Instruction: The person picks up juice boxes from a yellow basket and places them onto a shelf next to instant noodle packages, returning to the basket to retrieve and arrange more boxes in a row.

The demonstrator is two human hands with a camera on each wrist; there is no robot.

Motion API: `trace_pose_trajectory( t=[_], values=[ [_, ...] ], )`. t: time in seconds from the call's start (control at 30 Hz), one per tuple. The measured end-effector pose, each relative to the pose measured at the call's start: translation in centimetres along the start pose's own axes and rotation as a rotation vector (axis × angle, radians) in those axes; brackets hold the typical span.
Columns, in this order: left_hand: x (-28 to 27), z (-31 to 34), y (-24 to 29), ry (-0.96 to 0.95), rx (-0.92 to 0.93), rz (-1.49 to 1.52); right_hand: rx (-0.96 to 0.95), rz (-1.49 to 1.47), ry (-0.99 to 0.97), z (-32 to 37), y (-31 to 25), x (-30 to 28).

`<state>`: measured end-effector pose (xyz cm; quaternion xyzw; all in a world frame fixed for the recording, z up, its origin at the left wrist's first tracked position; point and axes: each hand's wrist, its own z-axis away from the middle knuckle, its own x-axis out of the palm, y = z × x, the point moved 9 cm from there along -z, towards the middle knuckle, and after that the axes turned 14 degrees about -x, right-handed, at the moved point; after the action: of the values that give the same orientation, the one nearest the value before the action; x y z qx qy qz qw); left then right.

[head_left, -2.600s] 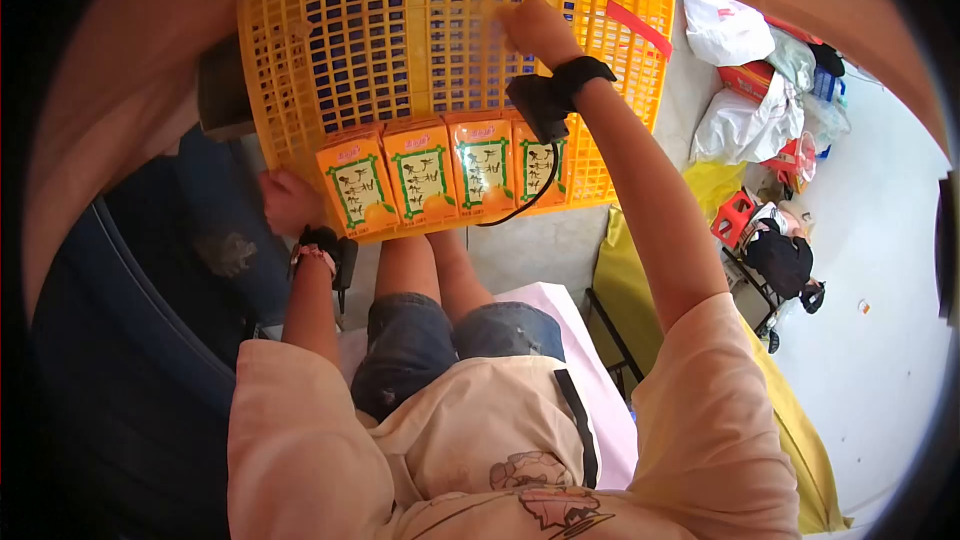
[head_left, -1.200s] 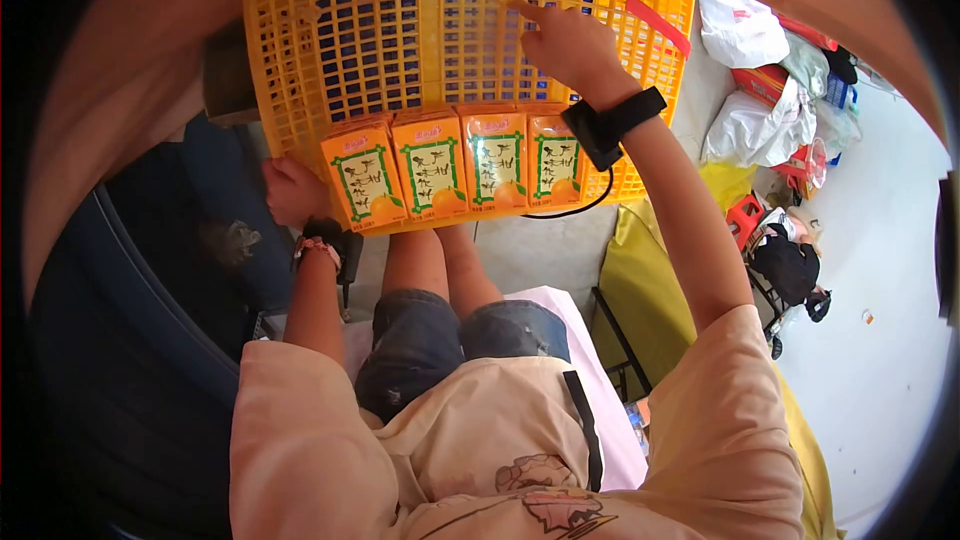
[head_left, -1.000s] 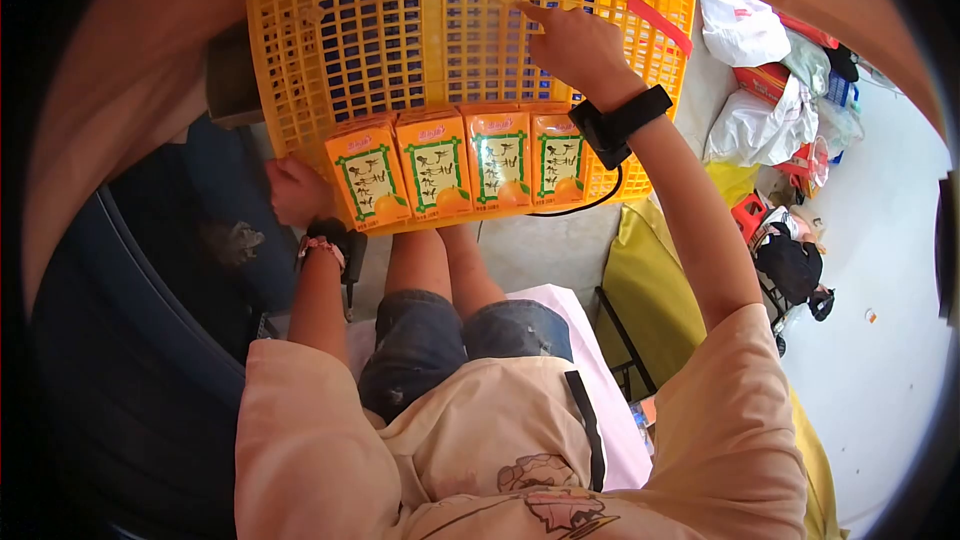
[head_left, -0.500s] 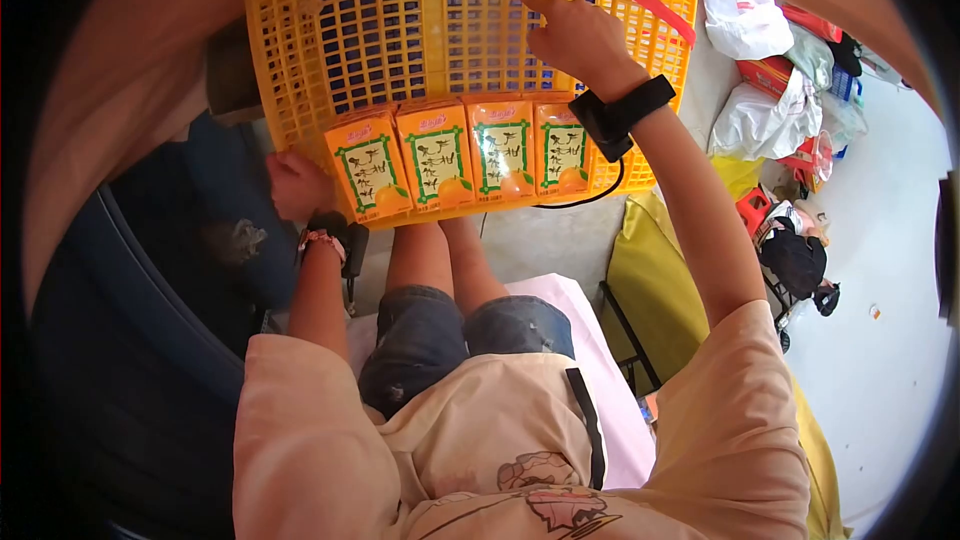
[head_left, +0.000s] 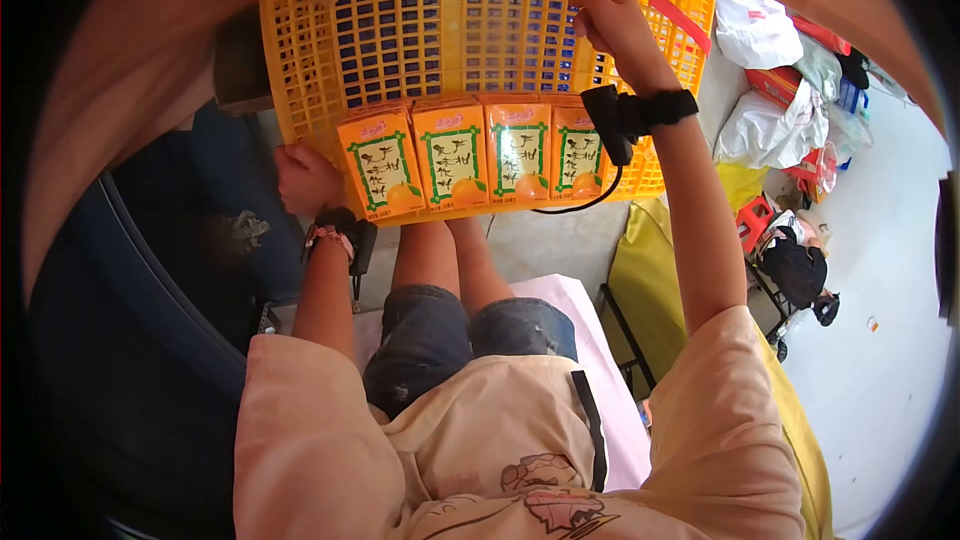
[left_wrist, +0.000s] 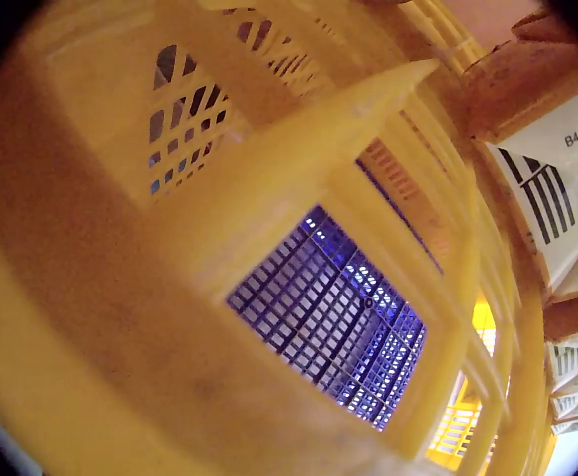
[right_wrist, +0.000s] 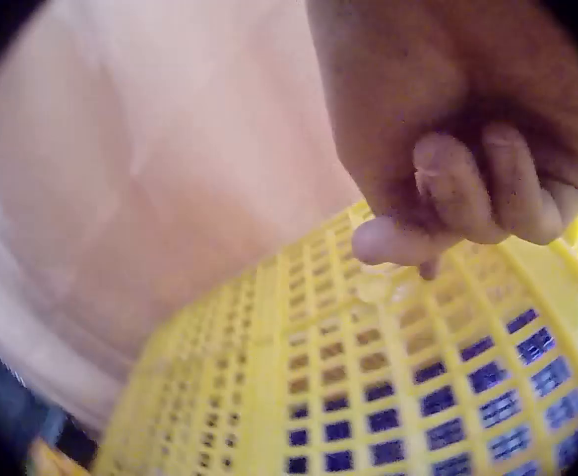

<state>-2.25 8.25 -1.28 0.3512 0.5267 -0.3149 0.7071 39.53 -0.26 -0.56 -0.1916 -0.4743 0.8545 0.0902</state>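
Observation:
A yellow plastic basket (head_left: 452, 10) with a mesh floor fills the top of the head view. Several orange drink cartons (head_left: 452, 158) stand in a row along its near side. At the basket's near left corner my left hand (head_left: 308, 180) grips the edge with bent fingers; the fingers are partly hidden, and the left wrist view holds basket bars and white-sided cartons (left_wrist: 542, 193). My right hand (head_left: 620, 32) is over the basket's right part, index finger stretched toward a round spot in the mesh. Its other fingers (right_wrist: 462, 188) are curled and hold nothing.
Blue crate mesh (left_wrist: 338, 312) shows through the basket's openings. A red strip (head_left: 680, 22) lies along the basket's right side. White plastic bags (head_left: 770, 130) are piled at the right, near a red stool (head_left: 752, 223). A yellow-green cover (head_left: 650, 280) drapes beside the seat.
From a blurred, bent pose over the mesh, my right hand has changed to pointing with one finger, and has shifted right. The basket and left hand sit slightly farther right in view.

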Motion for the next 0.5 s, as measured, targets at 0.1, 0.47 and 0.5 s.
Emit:
trace_pose_trajectory(
  t=[0.1,0.47,0.5],
  values=[
    [0.2,0.0,0.1,-0.009,0.012,-0.010,0.015,-0.119,-0.091,0.3,-0.7,1.1],
    [0.3,-0.2,-0.2,0.016,0.020,-0.028,0.156,-0.325,-0.246,1.9,-1.7,5.5],
    [0.3,-0.3,-0.1,0.017,0.020,-0.024,0.189,-0.310,-0.222,1.8,-1.2,5.4]
  ],
)
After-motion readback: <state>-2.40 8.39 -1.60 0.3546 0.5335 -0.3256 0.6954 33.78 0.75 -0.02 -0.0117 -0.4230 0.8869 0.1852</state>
